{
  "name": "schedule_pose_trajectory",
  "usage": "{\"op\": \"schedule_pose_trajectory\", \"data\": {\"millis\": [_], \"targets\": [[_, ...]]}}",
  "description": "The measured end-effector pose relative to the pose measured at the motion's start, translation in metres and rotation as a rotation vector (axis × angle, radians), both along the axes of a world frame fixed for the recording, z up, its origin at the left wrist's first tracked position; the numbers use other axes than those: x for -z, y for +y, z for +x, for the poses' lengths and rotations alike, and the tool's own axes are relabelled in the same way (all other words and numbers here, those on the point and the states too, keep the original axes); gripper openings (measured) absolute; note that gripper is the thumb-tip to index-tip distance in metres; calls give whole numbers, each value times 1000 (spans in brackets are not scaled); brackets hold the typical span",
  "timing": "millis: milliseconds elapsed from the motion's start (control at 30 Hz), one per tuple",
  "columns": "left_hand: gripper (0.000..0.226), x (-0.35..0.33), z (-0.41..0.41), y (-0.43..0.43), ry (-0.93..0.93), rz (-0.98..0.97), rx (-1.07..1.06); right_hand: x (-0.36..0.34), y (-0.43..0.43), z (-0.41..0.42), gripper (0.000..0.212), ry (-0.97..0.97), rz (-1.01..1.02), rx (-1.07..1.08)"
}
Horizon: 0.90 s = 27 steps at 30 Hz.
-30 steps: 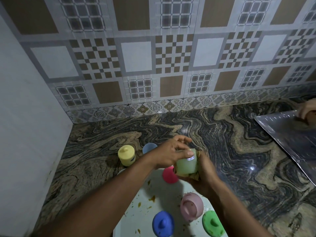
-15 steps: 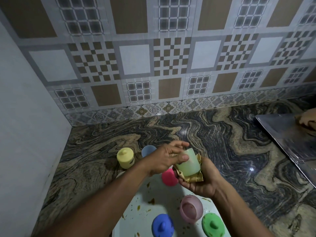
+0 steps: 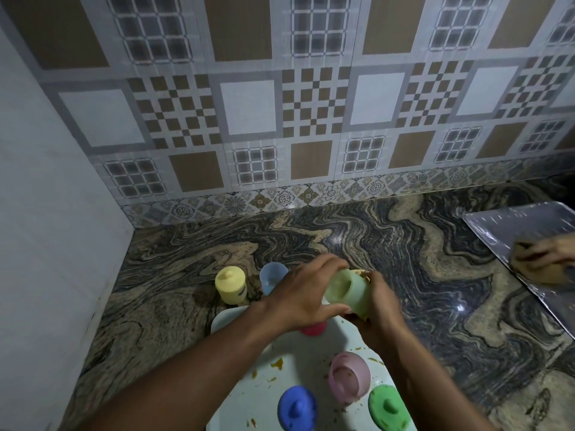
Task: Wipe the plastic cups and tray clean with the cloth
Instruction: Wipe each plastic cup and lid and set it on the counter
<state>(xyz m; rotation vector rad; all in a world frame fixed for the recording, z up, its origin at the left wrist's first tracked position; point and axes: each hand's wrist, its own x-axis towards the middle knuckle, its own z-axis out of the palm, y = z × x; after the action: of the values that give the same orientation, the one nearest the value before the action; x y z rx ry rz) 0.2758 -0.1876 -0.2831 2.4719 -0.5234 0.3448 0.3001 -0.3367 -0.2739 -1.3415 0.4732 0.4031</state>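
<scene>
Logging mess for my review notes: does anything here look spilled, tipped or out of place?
Yes. Orange-brown food bits are smeared over the white tray, and the pink cup lies tipped on its side there with brownish residue inside, while the dark blue cup and green cup beside it stand upside down.

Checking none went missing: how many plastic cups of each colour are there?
Yellow cup: 1
Light blue cup: 1
Pale green cup: 1
Red cup: 1
Pink cup: 1
Dark blue cup: 1
Bright green cup: 1
Total: 7
</scene>
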Motion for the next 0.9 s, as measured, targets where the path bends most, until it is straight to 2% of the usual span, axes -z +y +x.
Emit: {"op": "schedule_pose_trajectory", "data": {"millis": [67, 100, 133, 233, 267, 333, 467, 533, 600, 633, 667, 800, 867, 900], "targets": [[66, 10, 0, 1, -196, 218, 53, -3, 2, 2, 26, 16, 16, 11], [67, 14, -1, 1, -237, 253, 60, -4, 3, 3, 26, 9, 15, 18], [68, 15, -2, 1, -214, 226, 52, -5, 3, 5, 26, -5, 4, 28], [71, 7, -1, -3, 72, -108, -29, 0, -2, 11, 28, -74, -75, 62], [68, 6, 0, -4, 105, -167, -54, 2, -3, 12, 30, -96, -89, 57], [62, 6, 0, -5, 34, -127, -46, 5, -5, 13, 31, -114, -77, 24], [55, 22, 3, 0, -251, 206, 82, 6, -6, 19, 31, -140, -68, -38], [63, 22, 4, 0, -200, 123, 54, 6, -7, 22, 30, -183, -86, -33], [76, 16, 4, -1, 7, -101, -66, 8, -8, 22, 31, -215, -103, -12], [78, 14, 4, -1, 61, -152, -116, 9, -8, 21, 31, -229, -113, -6], [76, 14, 4, -2, 60, -154, -124, 12, -7, 21, 32, -239, -127, -5], [63, 29, 3, 1, -205, 174, -14, 18, -2, 19, 29, -269, -156, -24], [67, 32, 3, 5, -192, 148, -43, 19, -2, 18, 27, -285, -167, -29], [71, 30, 2, 6, -107, 58, -81, 20, -4, 19, 27, -289, -164, -22]]}}
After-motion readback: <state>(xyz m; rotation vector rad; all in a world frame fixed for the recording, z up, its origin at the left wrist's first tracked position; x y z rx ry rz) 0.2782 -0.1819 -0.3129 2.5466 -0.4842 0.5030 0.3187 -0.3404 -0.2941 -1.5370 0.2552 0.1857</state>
